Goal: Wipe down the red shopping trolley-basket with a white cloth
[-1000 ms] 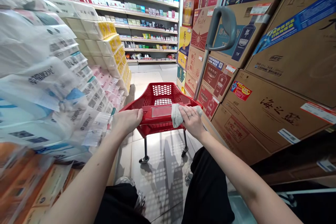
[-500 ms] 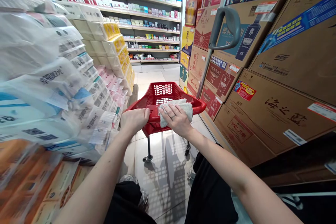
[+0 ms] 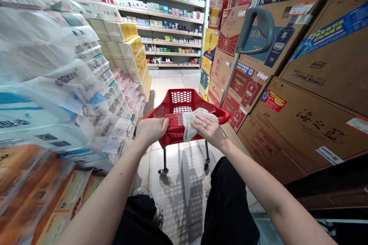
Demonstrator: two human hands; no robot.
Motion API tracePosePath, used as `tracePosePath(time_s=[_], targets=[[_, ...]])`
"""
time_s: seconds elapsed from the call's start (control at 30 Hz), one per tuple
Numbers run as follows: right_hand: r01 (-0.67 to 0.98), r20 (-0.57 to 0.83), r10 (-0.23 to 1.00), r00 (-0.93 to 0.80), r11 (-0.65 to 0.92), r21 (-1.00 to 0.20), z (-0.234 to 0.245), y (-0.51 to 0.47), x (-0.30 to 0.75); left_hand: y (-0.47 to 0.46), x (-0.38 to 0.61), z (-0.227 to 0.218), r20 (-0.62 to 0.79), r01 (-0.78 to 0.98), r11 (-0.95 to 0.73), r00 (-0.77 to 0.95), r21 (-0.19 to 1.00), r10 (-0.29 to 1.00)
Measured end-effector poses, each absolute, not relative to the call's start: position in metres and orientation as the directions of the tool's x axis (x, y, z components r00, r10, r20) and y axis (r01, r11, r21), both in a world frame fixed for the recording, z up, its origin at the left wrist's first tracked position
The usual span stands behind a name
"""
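A red shopping cart (image 3: 172,95) stands in front of me, its basket full of honeycomb holes. My left hand (image 3: 151,129) is closed around the left part of the cart's red handle (image 3: 174,122). On the handle's right part lies a pale grey-white cloth (image 3: 189,128). My right hand (image 3: 211,128) presses that cloth onto the handle, fingers laid over it and a ring on one finger. The cloth hangs down over the near side of the handle. Its underside is hidden.
Plastic-wrapped tissue packs (image 3: 66,80) are piled along the left. Cardboard cartons (image 3: 319,122) stack up on the right, beside a metal pole with a grey handle (image 3: 255,30). Shelves of small goods (image 3: 172,19) stand ahead, beyond the tiled floor (image 3: 169,83).
My right hand and the cloth have slid a little rightward along the handle. My left hand still grips the same part. The whole view has shifted slightly.
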State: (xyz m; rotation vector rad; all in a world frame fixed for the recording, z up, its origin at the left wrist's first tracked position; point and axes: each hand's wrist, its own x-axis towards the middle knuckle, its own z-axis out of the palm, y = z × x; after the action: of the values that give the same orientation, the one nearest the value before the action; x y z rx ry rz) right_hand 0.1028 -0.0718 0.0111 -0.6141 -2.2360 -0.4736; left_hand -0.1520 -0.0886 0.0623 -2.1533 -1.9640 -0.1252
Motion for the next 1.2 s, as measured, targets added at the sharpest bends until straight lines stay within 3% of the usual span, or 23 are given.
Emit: tracePosePath(time_s=[0.13,0.3,0.47,0.67,0.83,1.0,1.2], targets=[[0.54,0.795,0.28,-0.538,0.839,0.071,0.015,-0.069,0.108,-0.089,-0.155,0.064,0.205,0.992,-0.077,0.095,-0.098,0.974],[0.551,0.751,0.361,-0.553,0.835,0.004,0.027,-0.071,0.11,-0.091,-0.155,0.064,0.191,0.993,-0.059,0.078,-0.105,0.979],[0.563,0.663,0.403,-0.631,0.825,0.034,0.033,-0.074,0.093,-0.093,-0.153,0.064,0.187,0.993,-0.022,0.043,-0.114,0.981],[0.597,0.665,0.433,-0.609,0.802,0.025,0.026,-0.074,0.073,-0.093,-0.157,0.064,0.197,0.992,-0.006,0.031,-0.123,0.98],[0.621,0.678,0.495,-0.543,0.781,-0.072,0.027,-0.074,0.069,-0.094,-0.159,0.063,0.221,0.991,-0.002,0.032,-0.136,0.975],[0.705,0.607,0.677,-0.416,0.662,-0.255,0.04,-0.069,0.071,-0.099,-0.156,0.061,0.227,0.991,-0.007,0.037,-0.131,0.973],[0.663,0.585,0.607,-0.539,0.733,-0.15,0.052,-0.073,0.062,-0.108,-0.15,0.061,0.24,0.992,0.064,-0.035,-0.11,0.97]])
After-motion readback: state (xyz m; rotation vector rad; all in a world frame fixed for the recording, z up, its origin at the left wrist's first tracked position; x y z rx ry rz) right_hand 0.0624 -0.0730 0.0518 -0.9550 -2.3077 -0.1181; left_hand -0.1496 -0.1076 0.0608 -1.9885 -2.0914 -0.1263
